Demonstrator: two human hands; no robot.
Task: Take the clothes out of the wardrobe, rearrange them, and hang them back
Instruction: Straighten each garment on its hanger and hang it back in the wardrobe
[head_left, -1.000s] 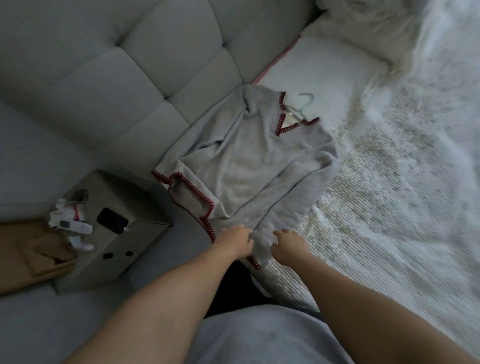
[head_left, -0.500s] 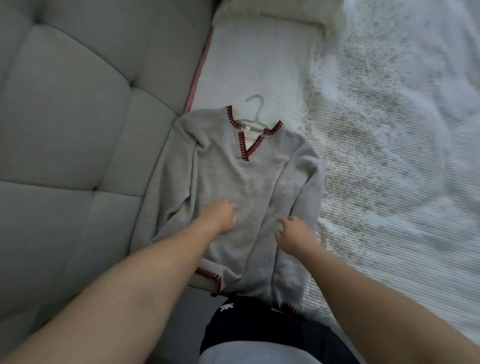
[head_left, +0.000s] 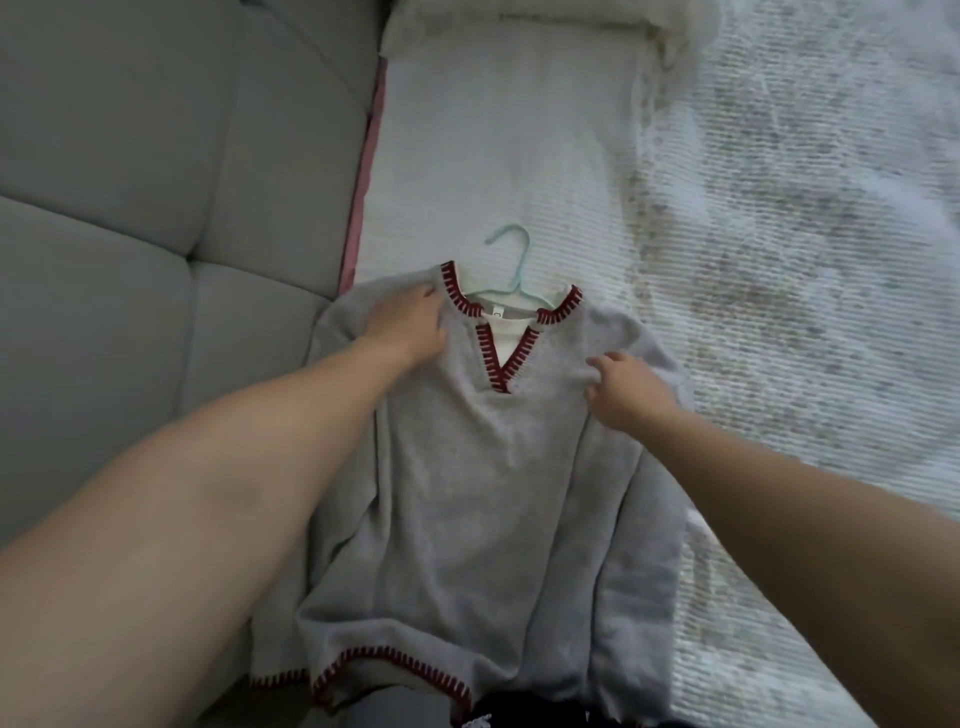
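A grey sweater (head_left: 498, 467) with dark red stitched trim at the V-neck and hem lies face up on the bed. It hangs on a pale blue hanger (head_left: 511, 262) whose hook pokes out above the collar. My left hand (head_left: 410, 325) rests flat on the sweater's left shoulder, right beside the collar. My right hand (head_left: 623, 384) sits on the right shoulder area with its fingers curled, pinching a small pucker of the knit. A white inner layer shows inside the neckline.
A padded grey headboard (head_left: 156, 208) fills the left side, with a pink strip along its edge. A white ribbed bedspread (head_left: 519, 156) lies under the sweater, a fluffy textured blanket (head_left: 805, 260) to the right. Dark clothing peeks out at the bottom edge.
Both hands slid up the sweater from the hem, over its middle, to the shoulders. The view swung away from the bedside box to look straight down on the sweater.
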